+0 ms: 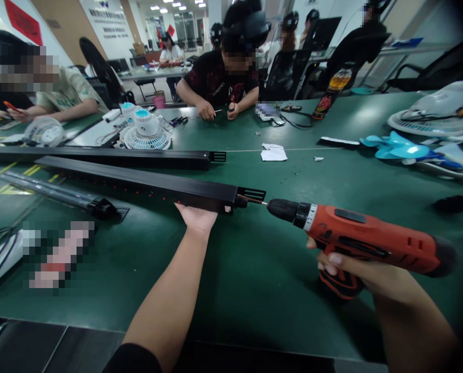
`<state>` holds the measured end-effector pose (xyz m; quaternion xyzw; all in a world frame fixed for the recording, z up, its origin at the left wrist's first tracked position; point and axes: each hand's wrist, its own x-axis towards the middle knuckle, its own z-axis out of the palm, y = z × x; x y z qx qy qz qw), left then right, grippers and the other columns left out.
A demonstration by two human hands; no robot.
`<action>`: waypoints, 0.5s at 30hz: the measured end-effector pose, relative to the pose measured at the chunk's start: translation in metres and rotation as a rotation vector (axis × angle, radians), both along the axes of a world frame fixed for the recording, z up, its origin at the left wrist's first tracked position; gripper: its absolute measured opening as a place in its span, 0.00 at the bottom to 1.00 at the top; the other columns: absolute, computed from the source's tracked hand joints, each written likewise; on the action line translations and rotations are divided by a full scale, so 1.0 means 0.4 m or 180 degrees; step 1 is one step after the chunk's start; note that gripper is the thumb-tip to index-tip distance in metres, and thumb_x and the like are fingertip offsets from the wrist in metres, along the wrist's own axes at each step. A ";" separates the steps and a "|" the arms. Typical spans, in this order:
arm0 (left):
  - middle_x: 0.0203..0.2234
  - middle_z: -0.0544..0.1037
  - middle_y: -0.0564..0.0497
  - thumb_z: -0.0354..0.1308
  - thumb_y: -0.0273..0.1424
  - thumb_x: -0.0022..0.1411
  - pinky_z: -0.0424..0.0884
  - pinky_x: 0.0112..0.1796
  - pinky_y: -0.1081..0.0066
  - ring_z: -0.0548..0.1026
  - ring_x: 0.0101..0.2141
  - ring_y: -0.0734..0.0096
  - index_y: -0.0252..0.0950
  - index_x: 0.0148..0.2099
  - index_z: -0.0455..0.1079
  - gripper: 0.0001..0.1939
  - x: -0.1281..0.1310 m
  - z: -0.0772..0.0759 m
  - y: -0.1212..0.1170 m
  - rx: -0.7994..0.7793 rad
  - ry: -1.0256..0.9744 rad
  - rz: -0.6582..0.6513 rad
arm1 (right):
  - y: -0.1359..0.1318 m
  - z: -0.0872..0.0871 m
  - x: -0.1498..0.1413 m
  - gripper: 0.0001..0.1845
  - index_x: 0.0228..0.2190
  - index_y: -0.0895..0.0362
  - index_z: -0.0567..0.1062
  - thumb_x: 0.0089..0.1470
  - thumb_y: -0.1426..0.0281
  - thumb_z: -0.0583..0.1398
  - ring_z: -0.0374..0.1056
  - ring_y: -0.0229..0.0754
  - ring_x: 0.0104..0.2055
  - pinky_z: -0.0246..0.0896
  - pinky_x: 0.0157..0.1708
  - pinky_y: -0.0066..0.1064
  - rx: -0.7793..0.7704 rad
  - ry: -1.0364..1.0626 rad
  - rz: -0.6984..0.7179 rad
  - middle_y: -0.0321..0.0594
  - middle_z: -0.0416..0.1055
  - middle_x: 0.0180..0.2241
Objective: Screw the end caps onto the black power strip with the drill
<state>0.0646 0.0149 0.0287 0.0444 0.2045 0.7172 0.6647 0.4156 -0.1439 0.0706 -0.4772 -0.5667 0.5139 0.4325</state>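
The left hand (198,216), fingers hidden and grip unclear, is supporting a black bar (157,182). The right hand (365,270), curled round a drill (371,235), is apparently working the bar's end (226,199); steady alignment is being called for.

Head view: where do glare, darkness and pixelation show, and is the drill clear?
Head view: pale glare on the green table, right of the bottle; darkness at the right edge; blocky pixelation over a pinkish item at left; the red drill fairly clear.

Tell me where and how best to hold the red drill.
Probably grip the red drill by its handle, from the near right, wrapped around as the right hand does: the handle hangs below the body, and the bit points left toward the black bar.
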 end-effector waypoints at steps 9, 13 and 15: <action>0.62 0.89 0.37 0.55 0.66 0.79 0.77 0.77 0.36 0.79 0.77 0.34 0.45 0.57 0.83 0.33 -0.010 -0.035 0.015 0.0130 0.0062 -0.0038 | 0.002 0.007 -0.014 0.21 0.46 0.51 0.96 0.69 0.47 0.82 0.79 0.44 0.23 0.85 0.27 0.30 0.0144 -0.0009 -0.0040 0.41 0.84 0.23; 0.60 0.90 0.37 0.54 0.64 0.80 0.78 0.76 0.38 0.79 0.76 0.35 0.45 0.55 0.84 0.31 -0.011 -0.039 0.017 0.0181 0.0036 -0.0039 | 0.002 0.003 -0.012 0.18 0.46 0.49 0.97 0.70 0.49 0.82 0.81 0.42 0.24 0.85 0.28 0.26 0.0186 0.0008 -0.0035 0.40 0.85 0.24; 0.61 0.89 0.37 0.54 0.64 0.80 0.78 0.76 0.38 0.79 0.77 0.34 0.45 0.56 0.84 0.32 -0.010 -0.038 0.016 0.0186 0.0058 -0.0027 | 0.002 0.004 -0.012 0.17 0.47 0.49 0.96 0.70 0.49 0.82 0.83 0.43 0.25 0.85 0.29 0.26 0.0196 -0.0006 -0.0020 0.40 0.84 0.24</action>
